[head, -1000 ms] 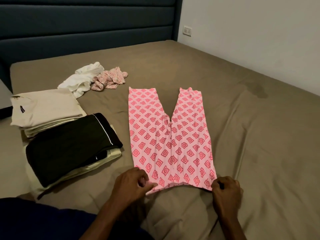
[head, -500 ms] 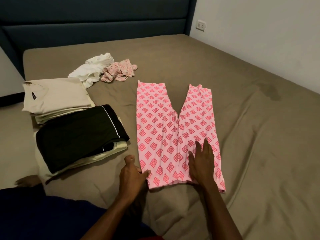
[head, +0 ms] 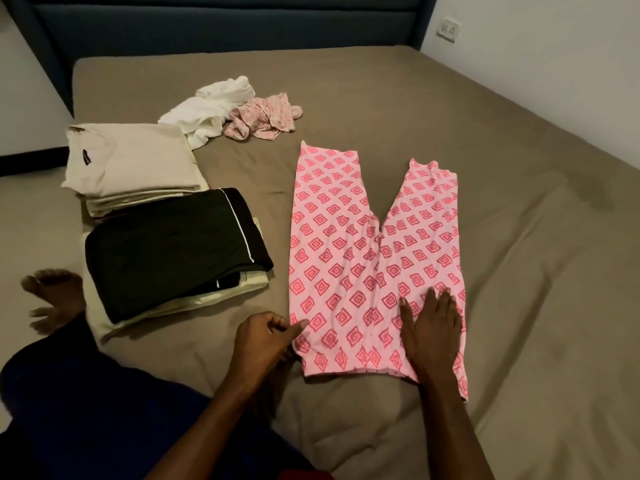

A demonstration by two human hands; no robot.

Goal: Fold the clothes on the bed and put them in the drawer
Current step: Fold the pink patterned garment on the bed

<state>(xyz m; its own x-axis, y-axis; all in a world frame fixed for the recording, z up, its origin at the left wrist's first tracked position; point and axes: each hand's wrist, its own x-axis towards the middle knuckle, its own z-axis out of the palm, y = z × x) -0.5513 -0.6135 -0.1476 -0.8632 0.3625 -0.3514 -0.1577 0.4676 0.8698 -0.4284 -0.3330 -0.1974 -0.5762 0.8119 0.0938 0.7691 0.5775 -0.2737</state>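
Head view: right hand (head: pixel 431 336) has slid outward, flat and spread, smoothing the pink pants (head: pixel 363 258) — left hand (head: pixel 265 336) pinches their edge — folding seems imminent.

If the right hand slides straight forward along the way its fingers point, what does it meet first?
The right hand lies flat on the pink patterned pants, fingers pointing up the right leg. It would probably only run along that leg to its hem; beyond that is bare bed sheet.
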